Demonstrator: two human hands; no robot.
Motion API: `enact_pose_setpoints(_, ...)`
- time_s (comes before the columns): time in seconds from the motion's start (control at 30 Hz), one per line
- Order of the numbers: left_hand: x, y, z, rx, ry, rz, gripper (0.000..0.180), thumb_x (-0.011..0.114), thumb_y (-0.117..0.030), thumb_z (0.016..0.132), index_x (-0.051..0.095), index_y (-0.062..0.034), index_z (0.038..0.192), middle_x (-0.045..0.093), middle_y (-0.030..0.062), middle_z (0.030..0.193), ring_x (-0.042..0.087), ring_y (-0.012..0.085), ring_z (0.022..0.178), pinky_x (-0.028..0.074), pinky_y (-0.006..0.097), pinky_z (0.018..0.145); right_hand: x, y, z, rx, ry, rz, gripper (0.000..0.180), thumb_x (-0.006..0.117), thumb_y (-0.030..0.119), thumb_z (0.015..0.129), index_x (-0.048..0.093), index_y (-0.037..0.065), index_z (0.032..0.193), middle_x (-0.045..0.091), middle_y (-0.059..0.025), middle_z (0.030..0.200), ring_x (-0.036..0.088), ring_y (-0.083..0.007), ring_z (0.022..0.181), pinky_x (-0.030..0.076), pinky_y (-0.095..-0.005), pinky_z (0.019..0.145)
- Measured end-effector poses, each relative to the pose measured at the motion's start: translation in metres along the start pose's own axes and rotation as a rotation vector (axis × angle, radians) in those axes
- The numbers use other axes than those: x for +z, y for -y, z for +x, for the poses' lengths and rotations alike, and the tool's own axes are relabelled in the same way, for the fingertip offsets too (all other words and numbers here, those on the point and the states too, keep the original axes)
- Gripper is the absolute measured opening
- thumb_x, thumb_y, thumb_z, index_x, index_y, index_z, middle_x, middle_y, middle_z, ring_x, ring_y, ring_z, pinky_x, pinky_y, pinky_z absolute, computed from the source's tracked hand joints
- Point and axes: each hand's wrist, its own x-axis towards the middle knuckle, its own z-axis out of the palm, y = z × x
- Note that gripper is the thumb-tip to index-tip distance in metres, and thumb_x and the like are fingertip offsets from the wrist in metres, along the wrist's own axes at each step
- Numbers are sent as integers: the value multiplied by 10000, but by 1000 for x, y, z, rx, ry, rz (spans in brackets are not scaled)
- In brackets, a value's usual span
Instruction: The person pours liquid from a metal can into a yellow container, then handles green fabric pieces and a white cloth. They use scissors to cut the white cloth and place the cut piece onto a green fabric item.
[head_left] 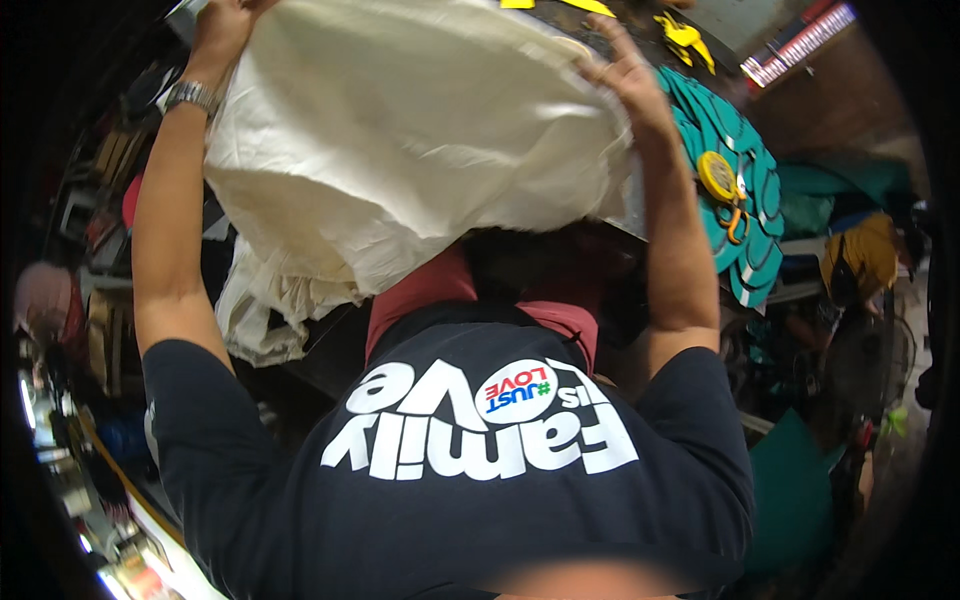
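Observation:
A wide sheet of cream cloth (400, 130) spreads between my raised arms, its lower part draping toward my lap in loose folds. At the upper left, my left hand (226, 28), with a metal watch on the wrist, is closed on the cloth's far corner; the picture's top edge cuts off part of the fingers. My right hand (628, 80) is at the cloth's right edge, slightly blurred, its fingers stretched out and apart against the fabric. More crumpled cream fabric (262, 310) hangs below on the left.
To the right lie stacked teal cut pieces (745, 265) with dark edging. On them rest a yellow tape measure (717, 175) and orange-handled scissors (735, 222). A yellow tool (684, 42) lies beyond my right hand. A mustard-coloured cloth item (862, 258) is farther right.

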Motion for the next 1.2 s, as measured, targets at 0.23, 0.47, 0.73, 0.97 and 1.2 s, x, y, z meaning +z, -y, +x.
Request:
enact_pose_setpoints(0.23, 26, -19, 57, 454, 43, 85, 136, 559, -6, 824, 694, 3, 814, 680, 122, 819, 648, 212, 813, 502, 333, 749, 88, 0, -75, 210, -74, 501, 890, 669, -53, 879, 146, 55, 1591, 415, -171, 1498, 573, -196, 1200, 455, -304, 1033)
enact_pose_setpoints(0.47, 51, -91, 132, 283, -70, 183, 292, 651, -235, 844, 688, -25, 1043, 660, 165, 994, 644, 312, 1001, 505, 384, 871, 100, -24, -36, 102, -310, 474, 852, 603, -74, 888, 149, 88, 1592, 540, -179, 1370, 586, -181, 1179, 453, -309, 1046)
enact_pose_setpoints(0.73, 51, -53, -156, -571, 121, 255, 1350, 961, -502, 508, 212, -175, 1583, 113, 266, 1613, 281, 460, 1445, 288, 555, 1157, 44, -53, -46, 266, -529, 462, 783, 511, -111, 881, 203, 97, 1570, 601, -230, 1223, 652, -213, 1039, 545, -335, 898)
enact_pose_setpoints(0.97, 114, -19, -227, -765, -141, -319, 870, 882, -58, 721, 417, 9, 1453, 555, 127, 1347, 519, 235, 1211, 423, 392, 1058, 63, -68, -40, 243, -389, 279, 809, 527, -123, 876, 178, 49, 1585, 419, -172, 1464, 583, -152, 1101, 492, -276, 962)
enact_pose_setpoints(1.2, -27, -7, -124, -196, -318, -38, 609, 789, -141, 829, 565, -74, 1391, 589, 143, 1390, 606, 251, 1198, 491, 371, 990, 55, -47, -60, 77, -386, 258, 799, 538, -129, 885, 169, 14, 1579, 203, -122, 1621, 482, -185, 1299, 450, -300, 1045)
